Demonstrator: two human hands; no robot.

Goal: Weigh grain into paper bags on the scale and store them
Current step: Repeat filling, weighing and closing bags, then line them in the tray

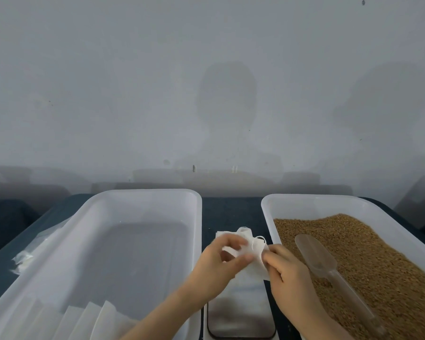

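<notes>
Both hands hold a small white paper bag with thin string loops above the scale, a flat glossy plate between the two tubs. My left hand pinches the bag's left side with thumb and fingers. My right hand pinches its right edge. The right tub holds brown grain, and a clear plastic scoop lies on the grain, handle toward me. More white paper bags stand in the near end of the left tub.
A second stack of white bags lies on the dark table behind the held one. Crumpled clear plastic sits left of the left tub. A grey wall rises right behind the table.
</notes>
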